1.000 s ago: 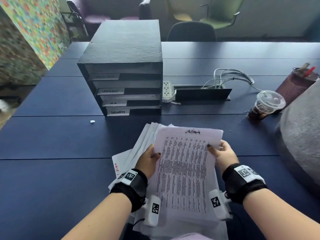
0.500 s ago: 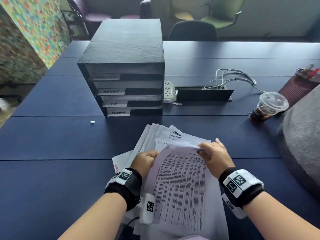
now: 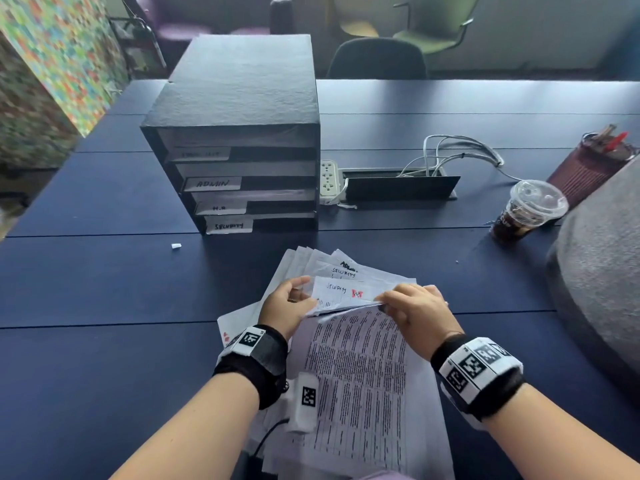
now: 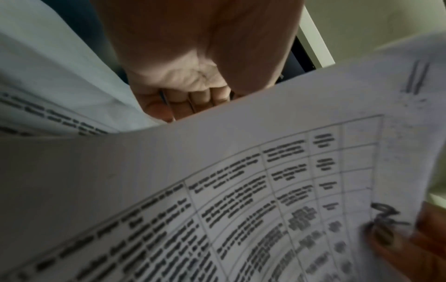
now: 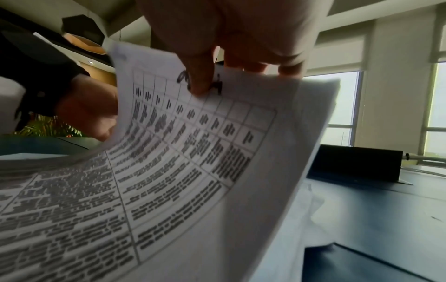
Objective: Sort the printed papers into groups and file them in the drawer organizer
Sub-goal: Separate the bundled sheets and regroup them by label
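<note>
The right hand (image 3: 417,315) pinches the far edge of the top sheet (image 3: 360,379), thumb under and fingers over, bending it up off the stack of papers (image 3: 332,271); the right wrist view shows the thumb pressed on a handwritten word that I cannot read. The left hand (image 3: 287,306) lies against the stack's left side, its fingers half bent under the pages in the left wrist view, steadying them; how firmly it holds I cannot tell. The stack is fanned on the blue table (image 3: 104,289) just in front of the person, and the sheets showing beyond the lifted one carry "SECURITY" and another label. To do this well, I judge the pinch should take only one page, lift it enough to read its heading, and keep the left hand bracing the rest so the fan does not slide. Farther back stands the drawer organizer (image 3: 242,133), its slots labelled ADMIN, H.R and SECURITY, apart from the papers. A lidded drink cup (image 3: 530,211) sits off to the right.
</note>
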{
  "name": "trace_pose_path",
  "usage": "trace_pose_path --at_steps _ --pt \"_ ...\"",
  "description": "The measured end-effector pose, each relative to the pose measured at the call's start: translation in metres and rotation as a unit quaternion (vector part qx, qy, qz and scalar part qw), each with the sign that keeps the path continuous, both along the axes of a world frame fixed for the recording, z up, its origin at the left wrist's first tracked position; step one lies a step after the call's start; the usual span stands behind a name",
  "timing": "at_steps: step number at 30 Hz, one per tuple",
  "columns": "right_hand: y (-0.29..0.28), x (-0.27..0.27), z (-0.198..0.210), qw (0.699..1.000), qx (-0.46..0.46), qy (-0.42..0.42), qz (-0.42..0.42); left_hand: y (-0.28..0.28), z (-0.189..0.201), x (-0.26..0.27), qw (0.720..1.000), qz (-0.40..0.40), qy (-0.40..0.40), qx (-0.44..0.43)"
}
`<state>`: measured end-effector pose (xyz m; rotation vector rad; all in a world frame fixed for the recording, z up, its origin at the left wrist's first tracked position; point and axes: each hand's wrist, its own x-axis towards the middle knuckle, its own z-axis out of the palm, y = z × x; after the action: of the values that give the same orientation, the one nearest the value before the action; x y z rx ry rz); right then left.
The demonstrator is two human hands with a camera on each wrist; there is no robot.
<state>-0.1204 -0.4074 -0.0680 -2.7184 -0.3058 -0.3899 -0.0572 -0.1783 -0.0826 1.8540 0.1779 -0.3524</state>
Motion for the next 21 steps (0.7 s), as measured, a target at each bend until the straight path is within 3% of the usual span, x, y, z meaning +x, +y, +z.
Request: trace_pose_path --at_steps 6,10,15,21 --pt "0.004 0.000 -0.003 0.996 0.027 0.090 0.011 -0.001 0.001 -0.010 0.996 -0.028 0.053 -0.058" --pt "0.001 0.002 -0.006 0.994 0.023 0.104 0.020 0.007 0.012 -0.015 0.982 -0.126 0.103 -0.092" --pt "0.003 0.000 -0.006 0.990 0.016 0.141 0.013 0.000 0.017 -0.009 0.995 -0.058 0.019 0.075" --pt "0.006 0.000 -0.004 0.992 0.027 0.127 0.007 0.000 0.013 -0.001 0.997 0.018 0.000 0.080"
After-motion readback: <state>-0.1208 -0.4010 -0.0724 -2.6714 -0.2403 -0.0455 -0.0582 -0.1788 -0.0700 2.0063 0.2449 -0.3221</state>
